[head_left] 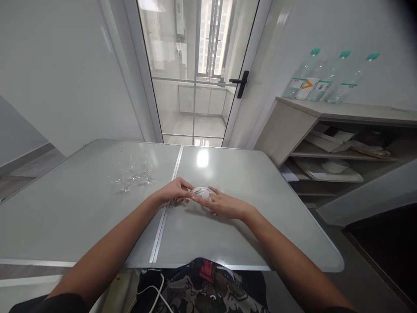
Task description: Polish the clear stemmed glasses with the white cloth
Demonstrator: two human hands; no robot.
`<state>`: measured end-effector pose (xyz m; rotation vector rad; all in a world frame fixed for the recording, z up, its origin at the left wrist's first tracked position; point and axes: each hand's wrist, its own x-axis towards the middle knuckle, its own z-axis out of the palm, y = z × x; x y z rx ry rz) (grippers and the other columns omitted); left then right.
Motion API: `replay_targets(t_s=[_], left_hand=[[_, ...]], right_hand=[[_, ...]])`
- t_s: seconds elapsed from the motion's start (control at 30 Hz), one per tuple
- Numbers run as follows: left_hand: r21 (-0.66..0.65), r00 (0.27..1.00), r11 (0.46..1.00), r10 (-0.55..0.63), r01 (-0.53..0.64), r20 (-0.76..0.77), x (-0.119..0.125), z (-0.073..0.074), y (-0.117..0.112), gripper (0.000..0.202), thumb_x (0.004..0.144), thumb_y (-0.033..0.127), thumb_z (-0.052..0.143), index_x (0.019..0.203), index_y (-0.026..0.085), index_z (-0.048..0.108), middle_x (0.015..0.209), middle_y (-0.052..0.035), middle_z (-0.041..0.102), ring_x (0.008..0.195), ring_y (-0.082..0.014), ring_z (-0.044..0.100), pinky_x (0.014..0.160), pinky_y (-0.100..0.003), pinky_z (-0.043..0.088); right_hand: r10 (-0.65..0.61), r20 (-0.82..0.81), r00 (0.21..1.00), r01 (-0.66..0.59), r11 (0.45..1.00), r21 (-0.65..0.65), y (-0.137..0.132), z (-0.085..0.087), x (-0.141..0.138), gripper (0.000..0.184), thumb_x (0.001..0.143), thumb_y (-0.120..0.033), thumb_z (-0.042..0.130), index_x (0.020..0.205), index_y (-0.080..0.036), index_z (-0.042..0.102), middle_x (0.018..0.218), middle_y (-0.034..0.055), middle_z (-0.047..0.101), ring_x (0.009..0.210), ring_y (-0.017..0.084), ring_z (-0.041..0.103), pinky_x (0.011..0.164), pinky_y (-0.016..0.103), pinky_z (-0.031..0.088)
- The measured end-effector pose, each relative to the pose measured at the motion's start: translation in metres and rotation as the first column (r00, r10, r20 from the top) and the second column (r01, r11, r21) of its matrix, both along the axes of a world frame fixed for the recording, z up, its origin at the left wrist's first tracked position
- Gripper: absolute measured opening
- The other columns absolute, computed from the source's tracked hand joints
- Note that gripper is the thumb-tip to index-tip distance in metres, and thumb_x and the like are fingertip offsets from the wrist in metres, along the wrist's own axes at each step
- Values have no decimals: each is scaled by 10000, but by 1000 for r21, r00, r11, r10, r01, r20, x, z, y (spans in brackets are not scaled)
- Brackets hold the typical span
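At the table's middle, just right of its seam, my two hands meet around a small white bundle (202,191) that looks like soft, folded material. My right hand (226,205) is wrapped round its near and right side, with the fingertips reaching toward the left hand. On the bundle's left, my left hand (177,190) is closed in a pinch. Something small and clear seems to show at its fingertips, too small to name. Several small clear, shiny pieces (135,178) lie loose on the table to the left of my hands.
The pale grey folding table (97,217) has a metal strip along its seam. A glass door (192,100) with a black handle (241,84) stands beyond. To the right, several clear bottles (321,89) with green caps stand on a wooden shelf unit (293,121). A white cable (159,293) hangs below the near edge.
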<state>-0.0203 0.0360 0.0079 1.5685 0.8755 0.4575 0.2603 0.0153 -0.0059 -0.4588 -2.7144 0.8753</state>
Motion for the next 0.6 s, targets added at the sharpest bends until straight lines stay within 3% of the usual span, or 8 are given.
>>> replay_targets(t_s=[0.1,0.17,0.27,0.33,0.4,0.47,0.53,0.6], left_hand=[[-124,999,992,29,-24,39,-2,-1,2,488,751,523,833,933,72,794,579,-42,646,397,-48,390,406,-198,280],[-204,998,979,21,-8,62,-3,-3,3,503,730,562,838,821,73,765,578,-55,648,387,-51,400,386,-195,259],[-282,993,956,-55,84,109,-3,-4,3,543,703,609,839,752,79,728,579,-61,646,377,-49,394,366,-194,217],[-299,993,952,-34,66,111,-3,-4,3,557,709,628,825,733,82,717,568,-56,634,371,-47,383,360,-194,199],[-281,997,960,30,-7,77,-1,-3,2,544,722,617,818,771,82,738,569,-51,631,379,-50,384,362,-193,207],[-214,999,976,48,-41,26,2,-2,0,532,739,581,817,909,78,781,589,-45,641,396,-56,391,381,-198,255],[-65,999,997,34,-36,-38,6,-2,-4,556,765,549,809,1081,91,787,594,-18,630,421,-63,400,417,-204,302],[204,993,978,66,-45,-99,9,-5,-8,580,797,551,789,1187,122,767,582,20,590,461,-71,425,468,-205,335]], right_hand=[[29,-82,996,-42,986,-159,-3,8,3,1024,883,-265,722,1665,-302,62,1573,125,473,1438,280,455,1246,517,242],[37,-178,983,-97,935,-342,-5,15,6,1080,904,-363,699,1657,-269,-70,1643,151,367,1469,283,426,1203,475,332],[35,-258,966,-163,852,-497,-5,18,9,1013,967,-358,584,1633,-268,-174,1627,163,397,1404,259,517,1117,435,446],[5,-243,970,-102,916,-388,-5,13,6,993,949,-261,578,1646,-250,-129,1592,173,441,1400,258,519,1136,446,433],[-70,-182,981,44,989,-141,-4,4,1,944,914,-117,537,1665,-251,-19,1476,151,567,1344,246,562,1202,508,346],[-58,-96,994,69,991,111,-3,-6,-5,941,854,-3,476,1666,-281,90,1214,76,716,1149,217,668,1247,608,214],[-55,-82,995,74,968,240,-3,-14,-9,954,811,32,463,1652,-320,180,1113,31,743,1026,199,699,1254,647,156],[-142,-193,971,178,966,186,-4,-19,-12,917,816,3,493,1630,-347,257,1231,46,721,1072,210,688,1244,612,240]])
